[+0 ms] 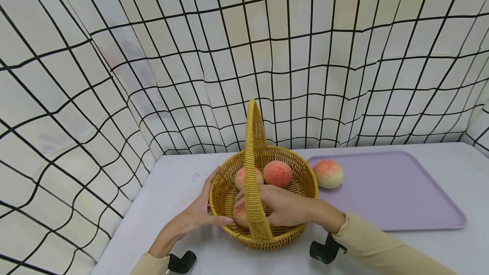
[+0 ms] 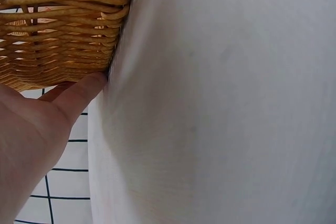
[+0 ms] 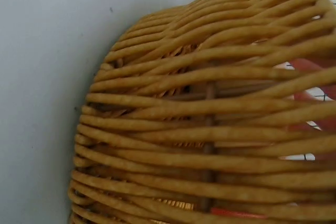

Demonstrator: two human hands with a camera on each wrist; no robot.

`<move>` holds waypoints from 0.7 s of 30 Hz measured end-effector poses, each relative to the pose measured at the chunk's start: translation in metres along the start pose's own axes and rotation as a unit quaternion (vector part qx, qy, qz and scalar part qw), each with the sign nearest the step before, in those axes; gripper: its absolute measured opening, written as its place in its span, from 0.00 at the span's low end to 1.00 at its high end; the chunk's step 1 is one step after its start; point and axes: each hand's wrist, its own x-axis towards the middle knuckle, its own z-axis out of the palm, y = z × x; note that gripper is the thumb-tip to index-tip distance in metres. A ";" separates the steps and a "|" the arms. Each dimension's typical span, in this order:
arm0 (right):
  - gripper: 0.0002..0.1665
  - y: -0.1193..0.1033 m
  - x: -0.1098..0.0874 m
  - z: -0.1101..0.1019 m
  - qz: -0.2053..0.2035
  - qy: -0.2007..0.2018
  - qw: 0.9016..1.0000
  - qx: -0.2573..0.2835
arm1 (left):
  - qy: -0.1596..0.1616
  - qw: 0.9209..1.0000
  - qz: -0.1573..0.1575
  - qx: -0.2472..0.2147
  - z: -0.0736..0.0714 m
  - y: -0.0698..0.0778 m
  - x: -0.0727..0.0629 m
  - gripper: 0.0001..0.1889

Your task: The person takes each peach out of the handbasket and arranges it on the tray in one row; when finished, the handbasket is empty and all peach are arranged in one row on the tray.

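Black netting (image 1: 289, 37) over pale sheeting walls your table on the sides seen. From the head view you get the whole layout; your left wrist view adds your fingers pressed low on the outside of the basket (image 1: 280, 241), where it meets the cloth. Your right wrist view is nearly all weave, with red showing through the gaps; your right hand's grip is hidden there.

White cloth (image 1: 172, 196) covers the table, faintly marked. A lilac tray (image 1: 386, 194) lies flat at right, a fourth peach (image 1: 328, 175) on its left end, close beside the basket. You wear a black wrist camera on each arm.

Basket upright, mouth up; its handle (image 1: 250, 139) arches from near rim to far, its span running away from you. Your left hand (image 1: 195, 213) is spread along the left wall, fingers extended, thumb at the near rim. Your right hand (image 1: 284, 207) reaches in beneath the handle, fingers curled on the near peach (image 1: 240, 216). Two other peaches (image 1: 278, 173) sit behind it. Peaches roundish; no long axis you could read.
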 end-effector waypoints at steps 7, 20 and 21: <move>0.23 0.005 0.004 0.002 -0.007 -0.001 0.998 -0.055 | 0.004 1.000 0.000 0.001 0.000 0.000 0.000 0.71; 0.17 0.004 0.008 -0.003 0.026 -0.032 0.999 -0.006 | 0.009 1.000 0.003 0.011 0.000 -0.003 -0.001 0.70; 0.18 0.005 0.007 -0.003 0.032 -0.035 0.999 0.003 | 0.009 1.000 0.003 0.013 0.000 -0.003 -0.001 0.70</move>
